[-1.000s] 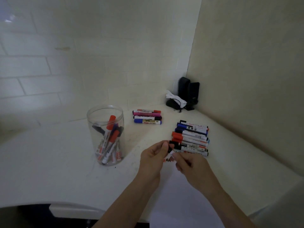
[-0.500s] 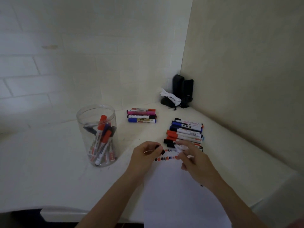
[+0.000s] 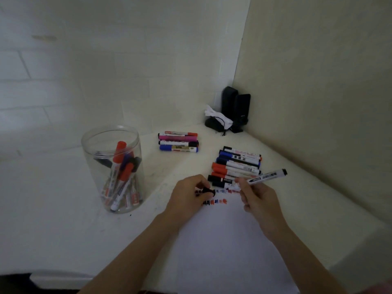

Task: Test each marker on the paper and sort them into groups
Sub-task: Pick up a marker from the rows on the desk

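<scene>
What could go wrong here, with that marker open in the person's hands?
The right hand holds the uncapped marker above the big marker pile, so it could stray and mark the pile or the white table. The left hand pinches the small black cap, which could slip and roll away.

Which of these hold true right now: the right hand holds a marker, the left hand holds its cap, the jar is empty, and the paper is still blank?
1. The right hand holds a marker. True.
2. The left hand pinches a black cap. True.
3. The jar is empty. False: several markers stand in it.
4. The paper is blank. False: coloured test marks run along its far edge.
</scene>
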`<state>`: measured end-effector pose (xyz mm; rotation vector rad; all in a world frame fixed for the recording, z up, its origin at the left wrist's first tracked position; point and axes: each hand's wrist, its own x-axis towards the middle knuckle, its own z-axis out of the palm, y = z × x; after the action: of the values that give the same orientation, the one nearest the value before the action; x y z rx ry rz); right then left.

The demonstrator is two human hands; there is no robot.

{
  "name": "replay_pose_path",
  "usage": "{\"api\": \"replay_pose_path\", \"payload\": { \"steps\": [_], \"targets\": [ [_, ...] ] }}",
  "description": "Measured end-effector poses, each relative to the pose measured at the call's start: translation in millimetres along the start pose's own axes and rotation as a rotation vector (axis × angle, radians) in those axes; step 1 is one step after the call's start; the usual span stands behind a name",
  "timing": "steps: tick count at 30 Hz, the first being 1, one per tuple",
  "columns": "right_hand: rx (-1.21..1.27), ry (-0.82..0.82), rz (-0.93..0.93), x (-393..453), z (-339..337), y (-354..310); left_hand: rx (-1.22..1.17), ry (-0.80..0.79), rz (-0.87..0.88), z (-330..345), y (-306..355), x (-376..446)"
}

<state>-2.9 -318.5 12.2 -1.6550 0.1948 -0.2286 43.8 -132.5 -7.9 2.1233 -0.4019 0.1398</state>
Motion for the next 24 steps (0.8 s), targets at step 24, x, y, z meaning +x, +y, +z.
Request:
{"api": "replay_pose_path", "payload": {
  "steps": [24],
  "targets": [
    [-0.405, 0.144, -0.181, 18, 1, 38, 0.111, 0.030, 0.051, 7, -16, -2]
  ]
}}
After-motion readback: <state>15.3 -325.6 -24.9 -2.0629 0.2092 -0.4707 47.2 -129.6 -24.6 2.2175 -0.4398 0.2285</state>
